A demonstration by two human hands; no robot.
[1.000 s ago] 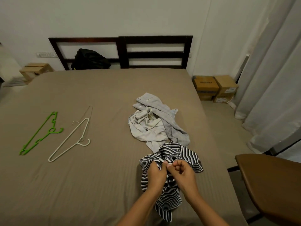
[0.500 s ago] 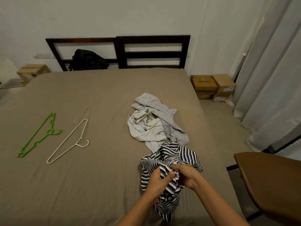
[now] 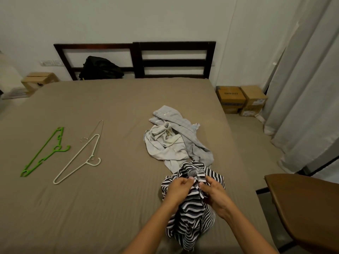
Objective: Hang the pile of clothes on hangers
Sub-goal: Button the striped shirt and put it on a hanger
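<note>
Fingers: we see left hand (image 3: 178, 189) and right hand (image 3: 216, 196) both pinching striped shirt (image 3: 190, 214).
Pile: grey clothes (image 3: 171, 144) at its 12 o'clock.
Hangers: green hanger (image 3: 58, 149), white hanger (image 3: 91, 161) at 9 o'clock.

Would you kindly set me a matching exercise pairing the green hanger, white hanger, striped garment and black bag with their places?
Things:
1. green hanger
2. white hanger
3. striped garment
4. black bag

Places:
A. gripped by the left hand and right hand
B. by the headboard
C. leftmost on the bed
D. between the green hanger and the pale clothes pile

Pairs: 1-C, 2-D, 3-A, 4-B.
</note>
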